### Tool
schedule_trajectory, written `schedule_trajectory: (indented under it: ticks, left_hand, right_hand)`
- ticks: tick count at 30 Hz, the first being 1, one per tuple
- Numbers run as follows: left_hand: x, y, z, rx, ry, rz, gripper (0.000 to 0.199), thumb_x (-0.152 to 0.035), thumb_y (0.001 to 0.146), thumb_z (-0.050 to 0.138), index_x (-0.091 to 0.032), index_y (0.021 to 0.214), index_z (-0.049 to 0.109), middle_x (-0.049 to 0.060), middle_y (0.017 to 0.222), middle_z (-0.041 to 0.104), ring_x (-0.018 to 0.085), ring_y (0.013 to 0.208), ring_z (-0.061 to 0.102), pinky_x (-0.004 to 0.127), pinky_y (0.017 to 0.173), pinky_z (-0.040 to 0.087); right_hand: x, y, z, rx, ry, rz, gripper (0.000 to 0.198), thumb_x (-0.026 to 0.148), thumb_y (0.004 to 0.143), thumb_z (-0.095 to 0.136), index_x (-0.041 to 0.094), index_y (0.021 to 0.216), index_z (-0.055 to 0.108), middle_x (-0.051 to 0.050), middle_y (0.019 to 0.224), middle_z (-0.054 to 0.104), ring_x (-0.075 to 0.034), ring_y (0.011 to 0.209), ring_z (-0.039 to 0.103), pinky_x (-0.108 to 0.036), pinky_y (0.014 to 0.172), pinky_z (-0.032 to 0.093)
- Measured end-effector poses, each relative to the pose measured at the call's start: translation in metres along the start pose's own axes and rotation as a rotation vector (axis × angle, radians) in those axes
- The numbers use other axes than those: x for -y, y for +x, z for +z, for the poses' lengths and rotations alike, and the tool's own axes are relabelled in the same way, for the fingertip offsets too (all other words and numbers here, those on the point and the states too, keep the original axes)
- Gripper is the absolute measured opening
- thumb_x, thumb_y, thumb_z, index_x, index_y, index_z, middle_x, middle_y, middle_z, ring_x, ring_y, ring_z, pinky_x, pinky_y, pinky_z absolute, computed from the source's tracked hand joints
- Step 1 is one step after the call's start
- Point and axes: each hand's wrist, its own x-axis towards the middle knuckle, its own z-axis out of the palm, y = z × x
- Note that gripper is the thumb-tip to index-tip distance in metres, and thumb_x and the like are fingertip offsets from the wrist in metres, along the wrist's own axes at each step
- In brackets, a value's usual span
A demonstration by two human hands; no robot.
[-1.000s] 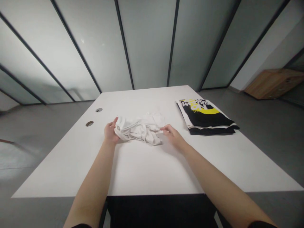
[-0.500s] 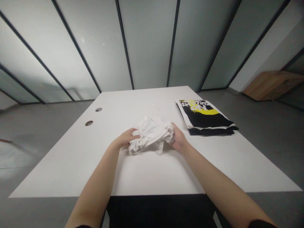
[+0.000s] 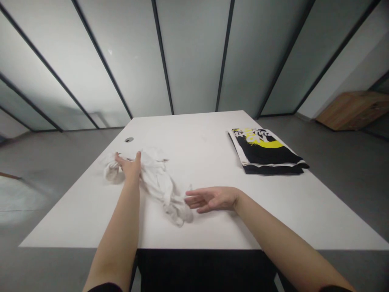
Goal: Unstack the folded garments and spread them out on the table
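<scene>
A crumpled white cloth (image 3: 158, 178) lies aslant on a white table (image 3: 200, 134), blurred in places, as I work it from afar. My left hand (image 3: 129, 164) is over its far-left end, thumb and fingers spread, with fabric showing on both sides of the wrist; I cannot tell whether the fingers grasp any of it. My right hand (image 3: 212, 198) is unclenched and holds nothing, fingers extended toward the cloth's near end, right at its edge; whether they touch is unclear. To the right, well apart from both hands, sits a folded stack of clothes (image 3: 264, 150), black, white and yellow on top. Beyond the table stands a frosted glass wall (image 3: 194, 56).
</scene>
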Motion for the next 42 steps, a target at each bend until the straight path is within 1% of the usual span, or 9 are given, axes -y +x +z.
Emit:
schedule_trajectory:
  ticks: [4, 7, 10, 17, 22, 28, 36, 39, 42]
  left_hand:
    - [-0.011, -0.027, 0.002, 0.327, 0.487, -0.157, 0.093, -0.075, 0.086, 0.067, -0.018, 0.156, 0.044, 0.033, 0.160, 0.044, 0.056, 0.154, 0.035, 0.077, 0.117, 0.031]
    - [-0.021, -0.058, 0.018, 0.516, 0.723, 0.005, 0.082, -0.075, 0.089, 0.062, -0.019, 0.148, 0.057, 0.033, 0.163, 0.041, 0.060, 0.155, 0.029, 0.083, 0.114, 0.026]
    - [-0.022, -0.064, 0.032, 0.553, 0.774, 0.198, 0.059, -0.050, 0.099, 0.055, -0.021, 0.150, 0.058, 0.028, 0.160, 0.047, 0.053, 0.150, 0.040, 0.076, 0.113, 0.036]
    - [0.008, 0.044, 0.019, 0.770, 0.785, 0.602, 0.062, -0.003, 0.086, 0.047, -0.018, 0.142, 0.068, 0.017, 0.152, 0.063, 0.027, 0.145, 0.053, 0.042, 0.124, 0.037]
    - [0.029, 0.093, -0.012, 0.518, 0.944, 0.566, 0.046, -0.016, 0.093, 0.051, -0.021, 0.132, 0.075, 0.018, 0.167, 0.046, 0.042, 0.153, 0.040, 0.059, 0.119, 0.038]
    - [0.020, 0.049, 0.005, 0.243, 0.948, 0.335, 0.053, -0.033, 0.097, 0.050, -0.001, 0.138, 0.062, 0.037, 0.142, 0.058, 0.048, 0.130, 0.057, 0.057, 0.102, 0.047]
    - [0.030, 0.040, 0.006, 0.340, 0.892, 0.286, 0.057, -0.047, 0.101, 0.042, -0.006, 0.134, 0.065, 0.034, 0.141, 0.062, 0.048, 0.132, 0.058, 0.066, 0.111, 0.038]
    - [0.042, 0.058, -0.013, 0.325, 0.862, 0.287, 0.060, -0.045, 0.101, 0.042, -0.005, 0.142, 0.060, 0.035, 0.147, 0.058, 0.047, 0.137, 0.055, 0.063, 0.113, 0.038]
    - [0.049, 0.068, -0.024, 0.292, 0.866, 0.232, 0.056, -0.040, 0.100, 0.043, -0.007, 0.140, 0.063, 0.033, 0.150, 0.057, 0.046, 0.139, 0.054, 0.065, 0.113, 0.039]
  right_hand:
    - [-0.002, 0.005, -0.003, -0.043, -0.027, 0.033, 0.074, 0.041, 0.088, 0.089, 0.030, 0.155, 0.059, -0.016, 0.159, 0.058, -0.027, 0.138, 0.064, -0.040, 0.112, 0.051]
    - [0.002, 0.003, -0.005, -0.169, -0.037, -0.009, 0.062, 0.042, 0.094, 0.083, 0.029, 0.151, 0.062, -0.015, 0.152, 0.064, -0.024, 0.126, 0.070, -0.039, 0.105, 0.057]
    - [0.008, 0.000, -0.004, -0.273, -0.045, -0.036, 0.058, 0.042, 0.094, 0.083, 0.028, 0.147, 0.064, -0.014, 0.146, 0.067, -0.023, 0.123, 0.071, -0.038, 0.100, 0.059]
    - [0.013, 0.007, -0.001, -0.444, -0.086, -0.080, 0.052, 0.043, 0.087, 0.088, 0.026, 0.134, 0.071, -0.011, 0.130, 0.072, -0.023, 0.115, 0.072, -0.035, 0.090, 0.061]
    - [0.012, 0.017, -0.009, -0.713, -0.207, -0.171, 0.039, 0.040, 0.085, 0.086, 0.025, 0.118, 0.075, -0.008, 0.113, 0.075, -0.020, 0.099, 0.073, -0.032, 0.080, 0.062]
    - [0.015, 0.016, -0.026, -1.035, -0.455, -0.280, 0.029, 0.045, 0.086, 0.074, 0.023, 0.106, 0.076, -0.006, 0.094, 0.076, -0.019, 0.082, 0.069, -0.029, 0.067, 0.056]
    - [0.050, -0.055, -0.058, -1.677, -1.081, -0.473, 0.034, 0.044, 0.092, 0.057, 0.020, 0.107, 0.077, -0.012, 0.102, 0.080, -0.028, 0.093, 0.071, -0.040, 0.083, 0.057]
    - [0.058, -0.098, -0.081, -1.927, -1.232, -0.332, 0.041, 0.033, 0.086, 0.057, 0.016, 0.118, 0.076, -0.017, 0.117, 0.078, -0.033, 0.112, 0.069, -0.052, 0.105, 0.051]
    - [0.056, -0.134, -0.102, -2.114, -1.143, 0.104, 0.054, 0.032, 0.076, 0.069, 0.015, 0.127, 0.075, -0.024, 0.136, 0.069, -0.044, 0.129, 0.058, -0.066, 0.111, 0.043]
